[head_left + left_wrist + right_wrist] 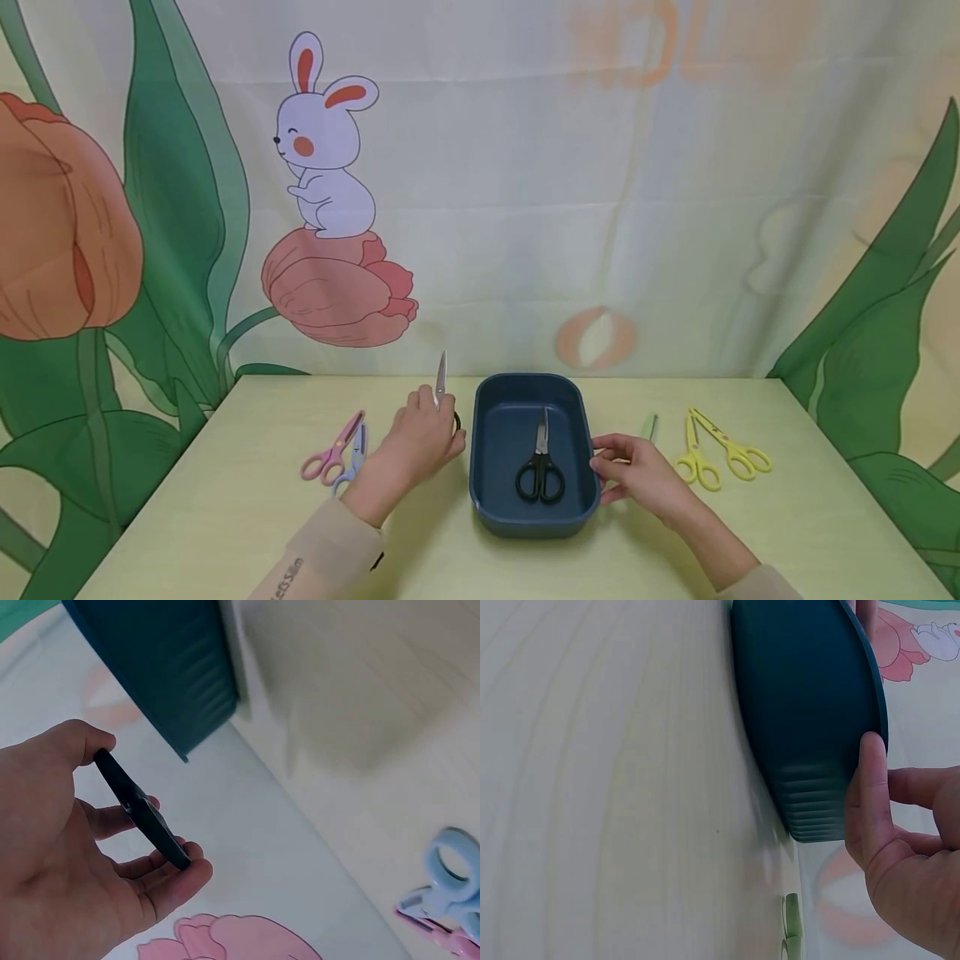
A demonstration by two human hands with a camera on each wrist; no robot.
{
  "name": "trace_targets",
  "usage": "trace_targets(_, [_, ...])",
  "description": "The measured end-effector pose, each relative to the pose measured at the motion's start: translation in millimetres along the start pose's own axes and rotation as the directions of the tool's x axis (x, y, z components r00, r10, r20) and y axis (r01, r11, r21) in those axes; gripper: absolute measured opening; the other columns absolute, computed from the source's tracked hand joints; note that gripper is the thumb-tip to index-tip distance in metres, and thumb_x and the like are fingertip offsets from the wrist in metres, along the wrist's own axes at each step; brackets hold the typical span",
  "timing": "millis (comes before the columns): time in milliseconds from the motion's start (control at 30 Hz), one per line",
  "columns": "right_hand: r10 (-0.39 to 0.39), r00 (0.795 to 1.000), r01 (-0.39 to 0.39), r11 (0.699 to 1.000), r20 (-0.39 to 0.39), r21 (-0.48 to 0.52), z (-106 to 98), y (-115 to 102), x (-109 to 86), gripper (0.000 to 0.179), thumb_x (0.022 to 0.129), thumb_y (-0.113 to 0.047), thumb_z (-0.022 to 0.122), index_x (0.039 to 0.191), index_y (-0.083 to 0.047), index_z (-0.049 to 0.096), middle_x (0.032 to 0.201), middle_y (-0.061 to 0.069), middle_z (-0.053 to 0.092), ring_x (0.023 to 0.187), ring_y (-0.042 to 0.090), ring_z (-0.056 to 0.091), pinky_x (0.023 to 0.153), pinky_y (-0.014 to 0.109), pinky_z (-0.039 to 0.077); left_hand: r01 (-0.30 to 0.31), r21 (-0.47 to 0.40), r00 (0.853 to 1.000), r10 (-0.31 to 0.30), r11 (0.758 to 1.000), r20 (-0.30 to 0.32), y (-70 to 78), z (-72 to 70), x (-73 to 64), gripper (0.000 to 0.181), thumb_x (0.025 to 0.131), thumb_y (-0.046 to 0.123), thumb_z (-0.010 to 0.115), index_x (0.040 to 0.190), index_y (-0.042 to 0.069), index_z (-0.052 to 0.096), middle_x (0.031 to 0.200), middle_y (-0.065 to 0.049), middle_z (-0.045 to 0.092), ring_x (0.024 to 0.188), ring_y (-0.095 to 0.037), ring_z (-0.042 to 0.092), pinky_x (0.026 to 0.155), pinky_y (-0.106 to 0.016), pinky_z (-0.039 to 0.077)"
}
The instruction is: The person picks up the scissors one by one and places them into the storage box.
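Observation:
My left hand (426, 433) holds scissors (441, 379) by their black handles, blades pointing up, just left of a dark blue bin (480, 500). The left wrist view shows the black handle (142, 810) edge-on between thumb and fingers. Inside the bin lies another pair of black-handled scissors (540, 475), blades toward the back. At the bin's right side is my right hand (641, 475), its fingertips touching the wall near the rim. In the right wrist view one extended finger (874, 780) rests along the bin's outer wall (802, 697).
Pink scissors (330, 458) and light blue scissors (356, 454) lie on the table (247, 517) at left. Yellow scissors (738, 454) lie spread apart at right, with a green item (649, 425) partly behind my right hand. A printed curtain (487, 250) hangs behind the table.

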State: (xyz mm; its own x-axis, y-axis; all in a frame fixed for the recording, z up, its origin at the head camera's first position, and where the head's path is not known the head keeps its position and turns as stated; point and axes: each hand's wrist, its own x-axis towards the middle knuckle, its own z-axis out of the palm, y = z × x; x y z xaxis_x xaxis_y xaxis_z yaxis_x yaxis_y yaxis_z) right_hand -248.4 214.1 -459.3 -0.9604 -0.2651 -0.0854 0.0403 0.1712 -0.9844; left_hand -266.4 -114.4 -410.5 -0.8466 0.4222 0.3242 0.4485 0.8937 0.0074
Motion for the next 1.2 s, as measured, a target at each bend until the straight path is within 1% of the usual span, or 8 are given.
trace_targets(233, [-0.001, 1.000, 0.001, 1.000, 0.003, -0.002, 0, 0, 0.3, 0.044, 0.103, -0.004, 0.059, 0.139, 0.017, 0.046, 0.106, 0.020, 0.058, 0.082, 0.022, 0.064, 0.067, 0.039, 0.062, -0.026, 0.009, 0.998, 0.027, 1.000, -0.049, 13.5, -1.9, 3.2, 0.042, 0.095, 0.027, 0.071, 0.108, -0.009, 0.055, 0.093, -0.024, 0.049, 0.083, -0.034, 0.051, 0.065, -0.044, 0.054])
trace_targets(500, [-0.009, 1.000, 0.009, 1.000, 0.005, -0.008, 0, -1, -0.1, 0.044, 0.103, -0.004, 0.058, 0.139, 0.018, 0.045, 0.107, 0.022, 0.058, 0.081, 0.022, 0.064, 0.067, 0.039, 0.062, -0.071, 0.057, 0.995, 0.075, 0.996, -0.070, 32.3, -5.6, 6.2, 0.044, 0.094, 0.030, 0.072, 0.108, -0.008, 0.057, 0.092, -0.023, 0.050, 0.081, -0.030, 0.051, 0.062, -0.039, 0.054])
trace_targets(567, [-0.010, 1.000, 0.010, 1.000, 0.008, -0.009, 0, -1, -0.2, 0.045, 0.103, -0.004, 0.058, 0.139, 0.018, 0.045, 0.107, 0.022, 0.058, 0.081, 0.021, 0.064, 0.067, 0.039, 0.062, -0.078, 0.062, 0.995, 0.082, 0.995, -0.056, 37.8, -6.5, 6.9, 0.044, 0.095, 0.031, 0.070, 0.110, -0.008, 0.058, 0.092, -0.022, 0.050, 0.081, -0.029, 0.050, 0.062, -0.037, 0.054])
trace_targets(767, [-0.018, 1.000, 0.018, 1.000, 0.020, -0.009, -1, -1, -0.8, 0.046, 0.103, -0.005, 0.059, 0.140, 0.018, 0.044, 0.106, 0.020, 0.057, 0.081, 0.021, 0.064, 0.066, 0.038, 0.061, -0.092, 0.066, 0.996, 0.091, 0.994, 0.020, 52.2, -8.4, 8.3, 0.047, 0.099, 0.036, 0.066, 0.117, -0.007, 0.057, 0.094, -0.021, 0.050, 0.082, -0.026, 0.048, 0.063, -0.034, 0.052])
trace_targets(900, [-0.026, 0.999, 0.026, 1.000, 0.029, -0.011, -1, -1, -0.8, 0.047, 0.103, -0.005, 0.058, 0.140, 0.019, 0.043, 0.105, 0.018, 0.057, 0.082, 0.021, 0.064, 0.065, 0.037, 0.061, -0.100, 0.093, 0.995, 0.097, 0.991, 0.035, 58.7, -5.8, 8.4, 0.048, 0.100, 0.037, 0.066, 0.118, -0.006, 0.058, 0.095, -0.020, 0.050, 0.082, -0.026, 0.048, 0.062, -0.032, 0.052])
trace_targets(1033, [-0.023, 0.999, 0.023, 1.000, 0.024, -0.014, 0, -2, -0.8, 0.046, 0.103, -0.004, 0.058, 0.140, 0.019, 0.043, 0.104, 0.018, 0.056, 0.082, 0.021, 0.064, 0.066, 0.038, 0.061, -0.108, 0.132, 0.994, 0.104, 0.985, 0.036, 65.3, -2.4, 7.6, 0.048, 0.100, 0.040, 0.065, 0.116, -0.005, 0.058, 0.095, -0.019, 0.049, 0.081, -0.024, 0.047, 0.061, -0.030, 0.050])
trace_targets(1200, [-0.019, 1.000, 0.020, 1.000, 0.016, -0.017, 0, -2, -0.4, 0.045, 0.103, -0.004, 0.058, 0.139, 0.019, 0.045, 0.103, 0.018, 0.057, 0.082, 0.021, 0.064, 0.066, 0.038, 0.061, -0.098, 0.160, 0.993, 0.087, 0.982, 0.074, 75.9, -1.2, 6.9, 0.047, 0.101, 0.041, 0.063, 0.114, -0.003, 0.058, 0.094, -0.017, 0.047, 0.082, -0.024, 0.045, 0.061, -0.030, 0.049])
